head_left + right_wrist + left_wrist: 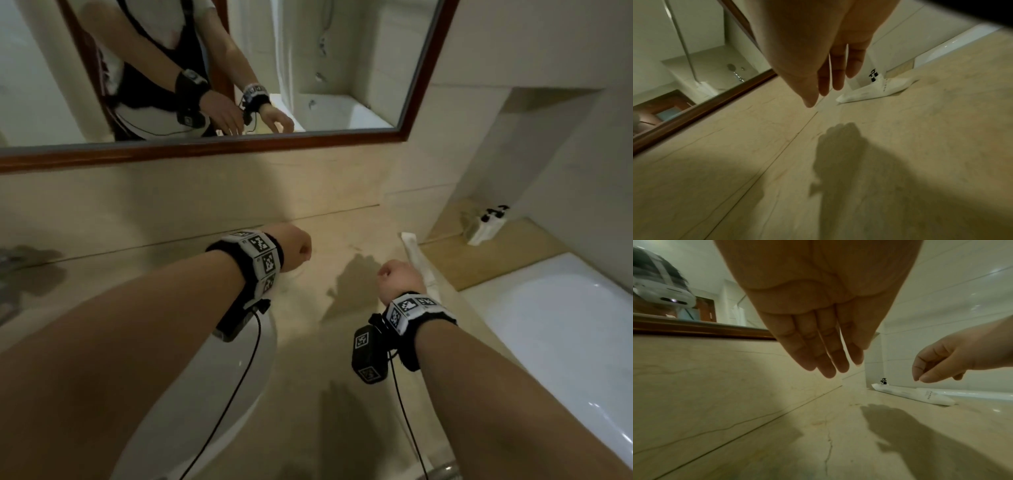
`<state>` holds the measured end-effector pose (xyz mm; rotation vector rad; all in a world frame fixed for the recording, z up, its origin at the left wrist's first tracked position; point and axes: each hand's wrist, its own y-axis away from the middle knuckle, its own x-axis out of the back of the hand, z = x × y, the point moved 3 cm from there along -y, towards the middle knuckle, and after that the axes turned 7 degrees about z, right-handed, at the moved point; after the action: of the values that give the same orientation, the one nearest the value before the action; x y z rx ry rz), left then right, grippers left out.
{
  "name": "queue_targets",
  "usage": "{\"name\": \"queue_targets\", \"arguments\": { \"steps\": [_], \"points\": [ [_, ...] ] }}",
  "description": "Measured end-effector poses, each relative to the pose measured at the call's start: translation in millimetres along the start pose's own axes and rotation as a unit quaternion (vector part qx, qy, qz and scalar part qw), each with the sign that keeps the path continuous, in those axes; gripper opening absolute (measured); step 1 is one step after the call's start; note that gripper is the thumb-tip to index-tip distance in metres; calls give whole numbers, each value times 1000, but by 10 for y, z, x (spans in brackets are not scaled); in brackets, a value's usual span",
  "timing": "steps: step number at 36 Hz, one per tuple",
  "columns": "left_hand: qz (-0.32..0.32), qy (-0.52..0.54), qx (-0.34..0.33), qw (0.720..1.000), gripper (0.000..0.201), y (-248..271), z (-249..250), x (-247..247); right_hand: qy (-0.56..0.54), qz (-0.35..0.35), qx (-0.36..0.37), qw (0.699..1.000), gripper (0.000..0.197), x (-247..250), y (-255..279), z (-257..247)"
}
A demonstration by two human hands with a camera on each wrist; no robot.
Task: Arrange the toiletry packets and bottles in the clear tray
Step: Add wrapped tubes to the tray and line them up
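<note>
Head view: left hand and right hand hover over table, fingers relaxed, both empty. White packet lies far right, just beyond right hand. Tray unseen. Pinch packet mid-length, lift flat.

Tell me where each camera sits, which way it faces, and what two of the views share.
Head: worn on the head, looks down at the countertop and mirror; both forearms, left hand, right hand.
Left wrist: under the left palm, faces along the counter toward the wall; straight fingers, right hand too.
Right wrist: under the right palm, faces counter and mirror; relaxed fingers.
Shared: the white packet appears in both wrist views.
</note>
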<state>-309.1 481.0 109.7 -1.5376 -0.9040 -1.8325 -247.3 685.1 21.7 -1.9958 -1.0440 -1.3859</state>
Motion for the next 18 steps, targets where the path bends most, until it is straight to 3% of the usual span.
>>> {"name": "queue_targets", "arguments": {
  "steps": [5, 10, 14, 18],
  "points": [
    [-34, 15, -25, 999, 22, -488, 245, -166, 28, -9, -100, 995, 41, -65, -311, 466],
    [-55, 28, -42, 997, 28, -870, 387, -340, 32, -12, -177, 984, 62, -124, -617, 820],
    [-55, 36, -51, 996, 30, -1057, 437, -456, 56, 9, -193, 979, 54, -204, -792, 897],
    [-66, 48, -46, 996, 29, -1185, 374, -577, 57, -27, -196, 979, 44, -287, -925, 939]
  ]
}}
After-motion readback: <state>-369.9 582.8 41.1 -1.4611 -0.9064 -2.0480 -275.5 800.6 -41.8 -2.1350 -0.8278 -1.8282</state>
